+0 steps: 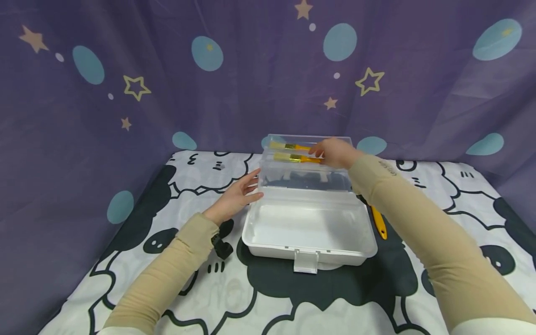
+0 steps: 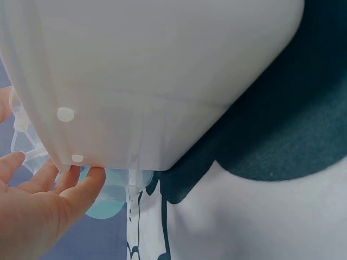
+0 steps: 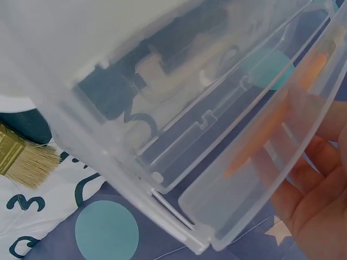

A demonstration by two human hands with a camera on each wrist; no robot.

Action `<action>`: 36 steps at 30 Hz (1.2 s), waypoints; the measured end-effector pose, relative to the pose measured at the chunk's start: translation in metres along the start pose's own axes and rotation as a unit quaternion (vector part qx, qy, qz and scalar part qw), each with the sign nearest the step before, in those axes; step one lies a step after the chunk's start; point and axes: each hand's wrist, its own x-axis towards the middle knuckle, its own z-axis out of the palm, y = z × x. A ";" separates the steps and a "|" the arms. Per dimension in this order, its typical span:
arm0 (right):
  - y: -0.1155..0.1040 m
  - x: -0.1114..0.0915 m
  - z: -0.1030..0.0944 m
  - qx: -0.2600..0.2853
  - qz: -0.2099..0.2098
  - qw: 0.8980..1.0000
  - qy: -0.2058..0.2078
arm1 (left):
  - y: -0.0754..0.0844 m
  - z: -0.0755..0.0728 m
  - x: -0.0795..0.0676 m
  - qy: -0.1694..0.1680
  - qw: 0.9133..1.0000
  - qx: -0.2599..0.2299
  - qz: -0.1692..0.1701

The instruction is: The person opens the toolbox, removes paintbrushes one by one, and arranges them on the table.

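A white plastic box (image 1: 310, 221) stands with its lid thrown back and its clear trays (image 1: 307, 179) raised behind it. Two flat paintbrushes lie in the raised trays, the upper paintbrush (image 1: 289, 146) behind the lower paintbrush (image 1: 293, 157). My right hand (image 1: 337, 152) reaches into the tray and pinches an orange handle (image 3: 260, 132), seen through the translucent wall. Which brush that handle belongs to is partly hidden by the fingers. My left hand (image 1: 234, 197) is spread at the box's left rear corner, its fingertips (image 2: 95, 176) touching the edge.
Another paintbrush with a yellow-orange handle (image 1: 378, 222) lies right of the box, its bristles (image 3: 35, 165) showing in the right wrist view. A patterned cloth (image 1: 201, 302) covers the table. Behind rises a purple curtain (image 1: 251, 93). The box's front latch (image 1: 305, 261) hangs down.
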 end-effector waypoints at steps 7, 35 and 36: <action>0.000 0.000 0.002 -0.009 0.000 1.000 0.017 | -0.001 -0.001 0.000 -0.001 1.000 0.004 0.001; 0.010 0.002 0.005 0.019 -0.035 0.999 0.030 | -0.002 -0.001 0.000 -0.002 1.000 0.003 0.005; 0.011 0.003 0.005 0.019 -0.036 0.999 0.031 | -0.002 -0.001 0.000 -0.002 1.000 0.002 0.004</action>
